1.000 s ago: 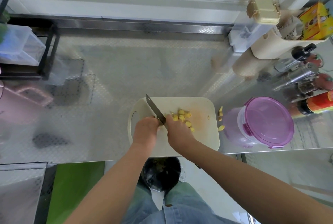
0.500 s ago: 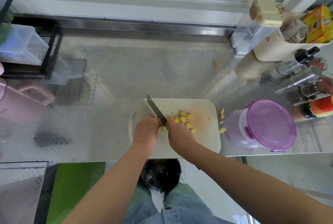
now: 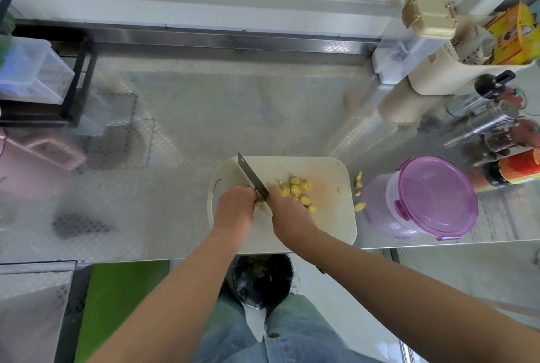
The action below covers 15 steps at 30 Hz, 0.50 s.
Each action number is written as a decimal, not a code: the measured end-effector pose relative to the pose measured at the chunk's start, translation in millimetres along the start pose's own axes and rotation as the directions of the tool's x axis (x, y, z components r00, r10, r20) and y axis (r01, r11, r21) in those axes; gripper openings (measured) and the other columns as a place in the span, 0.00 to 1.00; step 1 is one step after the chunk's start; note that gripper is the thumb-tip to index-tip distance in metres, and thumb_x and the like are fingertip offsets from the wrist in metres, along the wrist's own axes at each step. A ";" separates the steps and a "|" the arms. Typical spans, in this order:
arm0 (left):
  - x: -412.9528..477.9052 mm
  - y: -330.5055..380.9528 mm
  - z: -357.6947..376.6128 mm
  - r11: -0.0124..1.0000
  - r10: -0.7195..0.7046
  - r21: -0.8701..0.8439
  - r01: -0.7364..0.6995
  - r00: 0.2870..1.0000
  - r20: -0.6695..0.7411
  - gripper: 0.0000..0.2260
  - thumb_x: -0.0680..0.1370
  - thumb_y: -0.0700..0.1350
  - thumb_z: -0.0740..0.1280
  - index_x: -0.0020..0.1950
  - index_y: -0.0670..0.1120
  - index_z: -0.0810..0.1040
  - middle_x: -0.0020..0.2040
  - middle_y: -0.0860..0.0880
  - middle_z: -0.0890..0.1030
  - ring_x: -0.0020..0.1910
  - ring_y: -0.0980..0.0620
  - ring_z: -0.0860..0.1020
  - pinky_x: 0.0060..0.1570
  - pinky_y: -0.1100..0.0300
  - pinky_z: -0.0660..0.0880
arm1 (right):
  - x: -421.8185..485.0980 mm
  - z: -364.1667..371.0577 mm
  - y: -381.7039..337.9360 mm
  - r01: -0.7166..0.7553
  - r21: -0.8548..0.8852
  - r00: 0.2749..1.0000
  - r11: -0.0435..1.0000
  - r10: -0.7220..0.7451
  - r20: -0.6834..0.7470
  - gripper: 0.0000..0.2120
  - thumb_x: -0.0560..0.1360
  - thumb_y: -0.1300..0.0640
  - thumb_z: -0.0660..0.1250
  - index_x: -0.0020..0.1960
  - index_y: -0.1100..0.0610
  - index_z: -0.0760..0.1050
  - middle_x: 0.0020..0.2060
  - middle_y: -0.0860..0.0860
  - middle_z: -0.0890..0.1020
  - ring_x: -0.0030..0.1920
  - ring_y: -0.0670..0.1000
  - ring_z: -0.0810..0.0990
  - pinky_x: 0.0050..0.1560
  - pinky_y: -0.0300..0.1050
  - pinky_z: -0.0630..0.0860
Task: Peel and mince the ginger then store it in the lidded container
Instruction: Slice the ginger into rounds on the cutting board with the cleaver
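A cream cutting board (image 3: 327,225) lies at the counter's front edge. Several yellow ginger slices (image 3: 295,188) are piled on its middle. My right hand (image 3: 287,212) grips the handle of a knife (image 3: 251,177), whose blade slants up and left over the board. My left hand (image 3: 235,209) sits just left of the blade with fingers curled on a ginger piece that is mostly hidden. A clear container with a purple lid (image 3: 432,197), lid on, stands right of the board.
Ginger peel scraps (image 3: 358,187) lie between board and container. Bottles and shakers (image 3: 491,120) crowd the right side, with a cream holder (image 3: 438,76) behind. A black rack with clear bins (image 3: 43,79) stands far left. A bin (image 3: 261,280) sits below the counter edge.
The hands and knife stay in nearly the same place on the board; only small shifts of the blade are visible. The slice pile looks unchanged.
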<state>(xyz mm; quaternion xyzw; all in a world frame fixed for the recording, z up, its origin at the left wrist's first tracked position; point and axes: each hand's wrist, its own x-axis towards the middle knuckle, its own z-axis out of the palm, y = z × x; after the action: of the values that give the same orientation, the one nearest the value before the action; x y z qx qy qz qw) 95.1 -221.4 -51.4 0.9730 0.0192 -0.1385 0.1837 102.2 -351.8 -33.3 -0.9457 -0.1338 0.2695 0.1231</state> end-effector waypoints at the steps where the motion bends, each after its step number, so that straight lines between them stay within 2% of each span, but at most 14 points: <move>1: -0.1 0.2 0.5 1.000 -0.003 0.003 0.003 1.000 -0.002 0.09 0.79 0.42 0.63 0.53 0.46 0.83 0.49 0.46 0.82 0.48 0.45 0.79 0.44 0.57 0.71 | 1.9 0.8 -1.4 -0.003 0.006 1.000 1.000 0.003 -0.003 0.16 0.75 0.70 0.56 0.60 0.57 0.61 0.37 0.54 0.73 0.36 0.57 0.74 0.30 0.49 0.69; 3: 0.0 -0.1 1.2 1.000 -0.010 0.006 0.010 1.000 -0.004 0.09 0.79 0.42 0.63 0.53 0.46 0.83 0.49 0.46 0.82 0.49 0.46 0.79 0.45 0.57 0.72 | 5.2 1.8 -5.2 -0.010 0.013 1.000 1.000 0.011 -0.011 0.12 0.76 0.69 0.56 0.54 0.56 0.60 0.37 0.54 0.74 0.35 0.58 0.76 0.30 0.50 0.71; 5: 0.5 0.3 1.7 1.000 -0.014 0.004 0.014 1.000 -0.004 0.10 0.79 0.43 0.63 0.53 0.46 0.83 0.50 0.47 0.82 0.49 0.46 0.79 0.47 0.57 0.73 | 6.6 3.3 -7.3 -0.013 0.016 1.000 1.000 0.014 -0.021 0.11 0.76 0.69 0.56 0.52 0.55 0.59 0.37 0.54 0.74 0.35 0.58 0.76 0.29 0.50 0.68; 8: 1.9 0.0 2.3 1.000 -0.022 -0.007 0.022 1.000 -0.001 0.09 0.79 0.44 0.63 0.53 0.45 0.83 0.50 0.46 0.82 0.49 0.46 0.79 0.45 0.57 0.72 | 7.3 1.1 -9.1 -0.023 0.014 1.000 1.000 0.023 -0.012 0.11 0.77 0.69 0.55 0.51 0.55 0.58 0.36 0.53 0.71 0.35 0.58 0.73 0.26 0.47 0.63; 12: 1.6 -3.3 3.9 0.999 -0.011 -0.038 0.011 1.000 -0.015 0.08 0.78 0.43 0.64 0.51 0.45 0.83 0.47 0.46 0.82 0.46 0.46 0.79 0.45 0.56 0.74 | 6.0 -1.0 -4.7 -0.027 0.041 1.000 0.999 0.027 0.002 0.10 0.77 0.67 0.55 0.49 0.55 0.56 0.37 0.55 0.72 0.36 0.59 0.73 0.30 0.49 0.67; 15: 0.7 -5.3 5.0 0.999 -0.002 -0.045 0.001 1.000 -0.013 0.07 0.78 0.42 0.64 0.47 0.44 0.83 0.44 0.46 0.81 0.45 0.46 0.78 0.43 0.56 0.71 | 3.7 -3.9 1.8 -0.042 0.074 0.999 0.996 0.042 -0.003 0.06 0.79 0.63 0.56 0.51 0.56 0.59 0.37 0.55 0.73 0.37 0.58 0.72 0.30 0.48 0.66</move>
<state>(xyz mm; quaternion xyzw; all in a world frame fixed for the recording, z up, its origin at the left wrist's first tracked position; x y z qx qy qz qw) 94.0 -218.2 -57.9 0.9694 0.0243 -0.1321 0.2054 107.7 -353.0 -32.3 -0.9438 -0.1036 0.2744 0.1526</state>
